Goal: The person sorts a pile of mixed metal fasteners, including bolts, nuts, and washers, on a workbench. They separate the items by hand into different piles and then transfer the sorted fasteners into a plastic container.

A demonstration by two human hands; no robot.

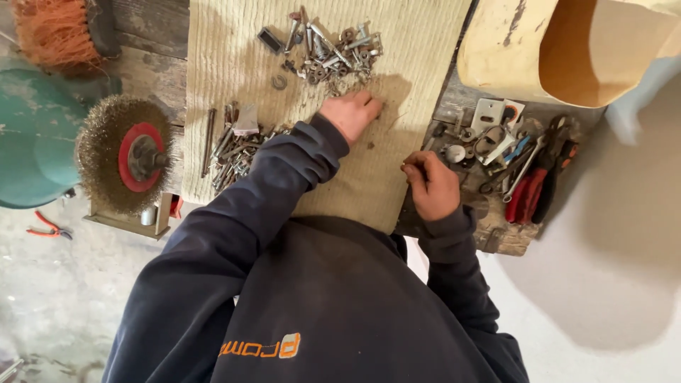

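Reaching my left hand (352,113) flat onto the beige cloth (234,57), fingers loose, beside the bolt pile (330,50); my right hand (431,183) pinches something small, unclear what.

Soft daylight, sharp centre, right edge blurred, wide-angle bending, shadow right on floor.

Between the left hand (352,113) and the right hand (430,186) the beige cloth (418,57) lies bare, open room to pass. Just beyond the left hand a heap of bolts and washers (330,53) blocks the far way, and a second pile of rusty hardware (234,149) crowds its sleeve side. Right of the right hand, pliers and spanners (528,170) clutter the bench, with a wire brush wheel (128,162) standing at the cloth's left edge.
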